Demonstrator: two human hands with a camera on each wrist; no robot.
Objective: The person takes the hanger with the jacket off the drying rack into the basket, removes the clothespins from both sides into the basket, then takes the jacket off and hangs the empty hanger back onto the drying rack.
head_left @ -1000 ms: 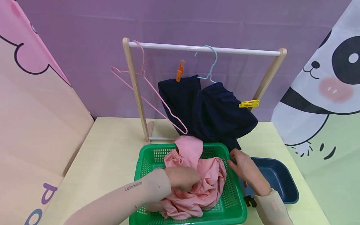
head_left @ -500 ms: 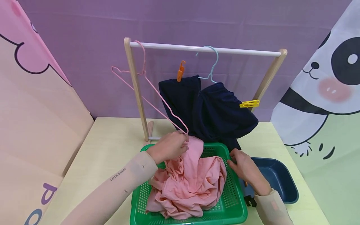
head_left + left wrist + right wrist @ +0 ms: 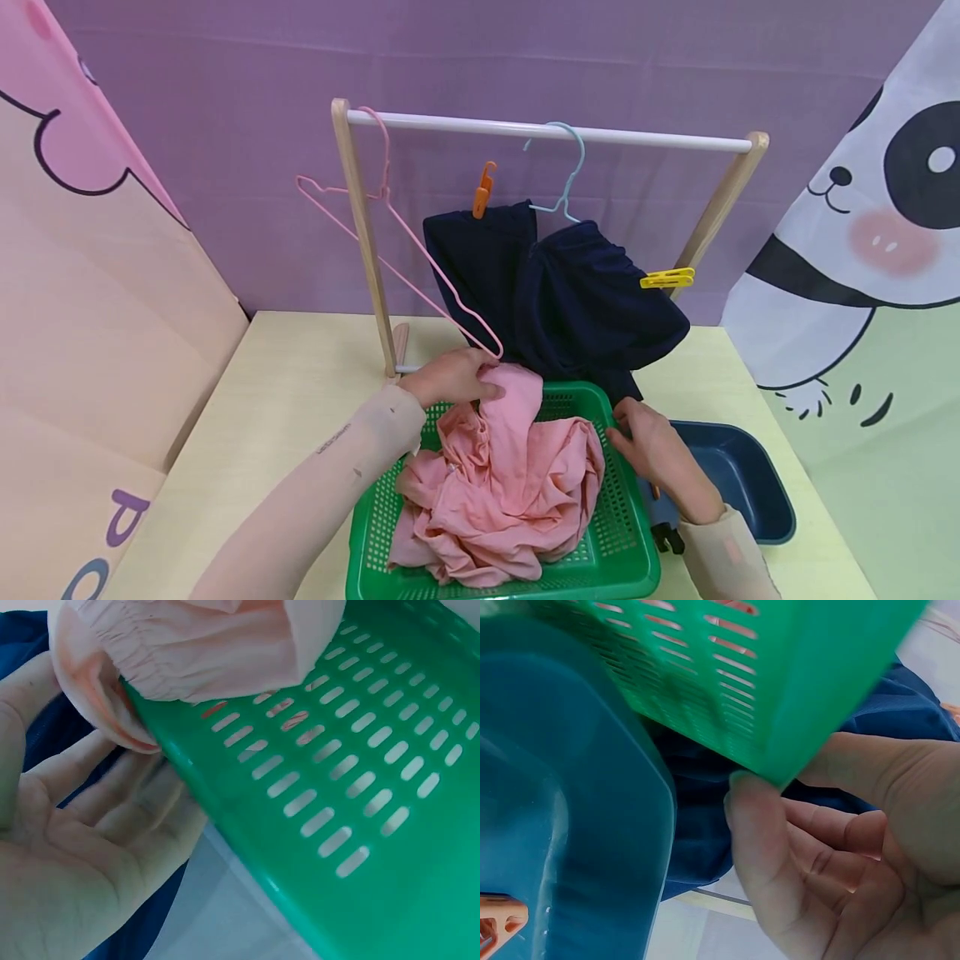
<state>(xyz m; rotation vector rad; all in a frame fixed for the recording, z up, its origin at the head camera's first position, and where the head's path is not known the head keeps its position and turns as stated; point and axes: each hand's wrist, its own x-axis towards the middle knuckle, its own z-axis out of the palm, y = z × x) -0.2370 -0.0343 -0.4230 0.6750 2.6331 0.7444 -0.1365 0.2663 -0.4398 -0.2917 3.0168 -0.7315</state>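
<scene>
A crumpled pink garment (image 3: 510, 483) fills a green slotted basket (image 3: 633, 533) at the near middle of the table. My left hand (image 3: 450, 379) is at the basket's far rim and pinches the garment's elastic hem (image 3: 195, 645), which hangs over the green wall (image 3: 337, 787). In the left wrist view the left hand (image 3: 112, 787) shows its palm, its fingers against the basket's outside. My right hand (image 3: 652, 454) grips the basket's right rim. In the right wrist view the right hand (image 3: 795, 825) has its thumb against the basket's corner (image 3: 780, 675), with the fingers curled below.
Behind the basket stands a wooden rack (image 3: 547, 131) with an empty pink hanger (image 3: 405, 242) and a navy garment (image 3: 585, 292) on a blue hanger, pinned by orange (image 3: 482, 190) and yellow (image 3: 666, 277) clips. A dark blue tub (image 3: 750, 483) sits right of the basket.
My left hand came out of the middle of the basket with a fold of the pink garment and moved to the far rim. The right hand has stayed on the right rim.
</scene>
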